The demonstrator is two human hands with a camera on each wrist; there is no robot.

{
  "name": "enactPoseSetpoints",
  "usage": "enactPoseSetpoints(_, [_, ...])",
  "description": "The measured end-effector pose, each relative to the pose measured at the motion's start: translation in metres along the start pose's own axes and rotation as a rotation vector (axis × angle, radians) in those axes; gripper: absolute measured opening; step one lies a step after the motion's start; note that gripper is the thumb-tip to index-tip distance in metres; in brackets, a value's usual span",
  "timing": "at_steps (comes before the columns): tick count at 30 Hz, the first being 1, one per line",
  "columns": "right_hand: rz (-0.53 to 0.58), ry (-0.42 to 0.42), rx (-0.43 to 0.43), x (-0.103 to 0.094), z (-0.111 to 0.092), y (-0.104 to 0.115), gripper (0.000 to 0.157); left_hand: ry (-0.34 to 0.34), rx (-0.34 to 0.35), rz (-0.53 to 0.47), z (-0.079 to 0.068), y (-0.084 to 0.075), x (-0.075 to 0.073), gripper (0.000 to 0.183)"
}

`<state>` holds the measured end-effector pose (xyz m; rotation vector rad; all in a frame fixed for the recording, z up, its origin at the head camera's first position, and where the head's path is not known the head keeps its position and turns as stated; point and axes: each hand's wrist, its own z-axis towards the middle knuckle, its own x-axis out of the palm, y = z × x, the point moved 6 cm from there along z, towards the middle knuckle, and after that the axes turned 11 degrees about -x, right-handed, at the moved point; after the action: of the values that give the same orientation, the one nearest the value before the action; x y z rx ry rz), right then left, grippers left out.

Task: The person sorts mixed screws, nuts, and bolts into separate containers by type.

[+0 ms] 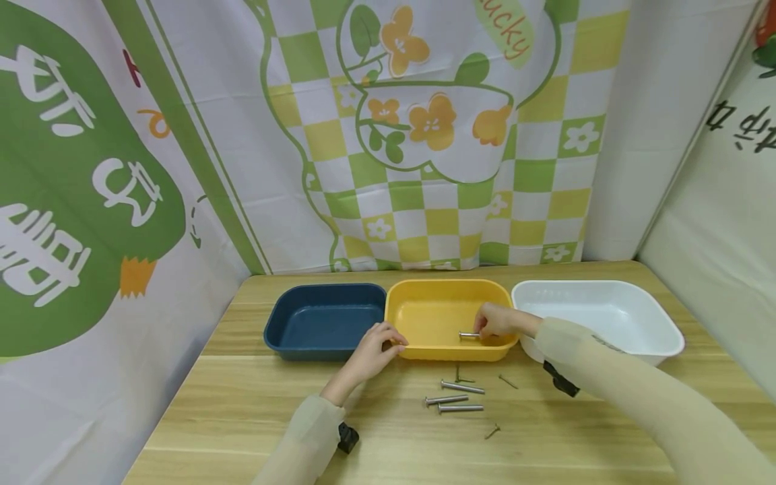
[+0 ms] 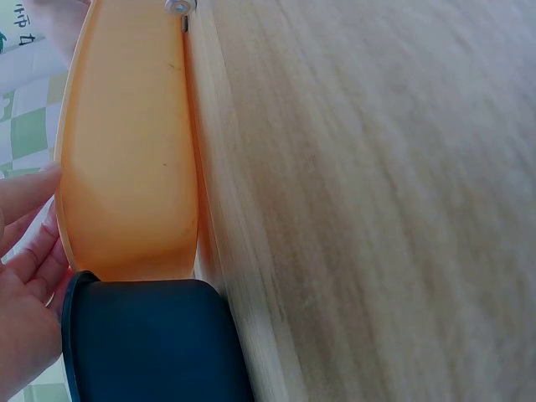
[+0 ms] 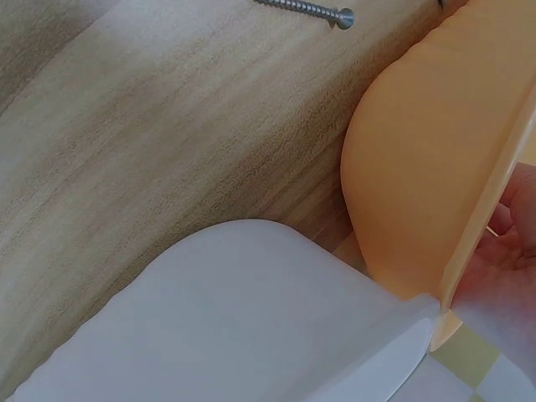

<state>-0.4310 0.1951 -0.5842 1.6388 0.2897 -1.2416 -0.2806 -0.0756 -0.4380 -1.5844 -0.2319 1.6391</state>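
My right hand point(image 1: 498, 320) reaches into the yellow tray point(image 1: 445, 353) and pinches a silver bolt point(image 1: 468, 335), whose head points left low over the tray floor. In the right wrist view that hand point(image 3: 502, 260) is partly hidden behind the tray wall, and the bolt does not show. My left hand point(image 1: 372, 350) rests with relaxed fingers at the front left corner of the yellow tray, fingertips touching its rim. Several silver bolts point(image 1: 462, 408) lie on the table in front of the tray, with small screws point(image 1: 508, 381) scattered around them.
A dark blue tray point(image 1: 327, 354) stands against the yellow one on the left, and a white tray point(image 1: 673, 340) on the right. All three sit in a row near the back edge of the wooden table point(image 1: 242, 417). Printed curtains point(image 1: 424, 202) hang behind and beside it.
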Motion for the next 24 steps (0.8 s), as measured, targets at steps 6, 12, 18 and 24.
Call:
enactPoseSetpoints(6, [-0.007, 0.000, 0.094, -0.008, -0.002, 0.019, 0.010, 0.001, 0.006, 0.001, 0.000, 0.000, 0.000, 0.010])
enactPoseSetpoints(12, [-0.018, -0.019, 0.007, 0.003, 0.002, -0.011, 0.005, 0.003, 0.005, -0.004, 0.000, 0.000, 0.000, 0.010])
enactPoseSetpoints(18, [0.010, -0.078, -0.074, -0.005, 0.003, 0.000, 0.011, 0.000, 0.008, -0.002, 0.000, -0.001, -0.001, 0.009])
enactPoseSetpoints(24, [0.080, -0.119, -0.088, -0.029, 0.001, 0.044, 0.013, 0.007, -0.002, -0.017, -0.001, -0.003, -0.002, 0.009])
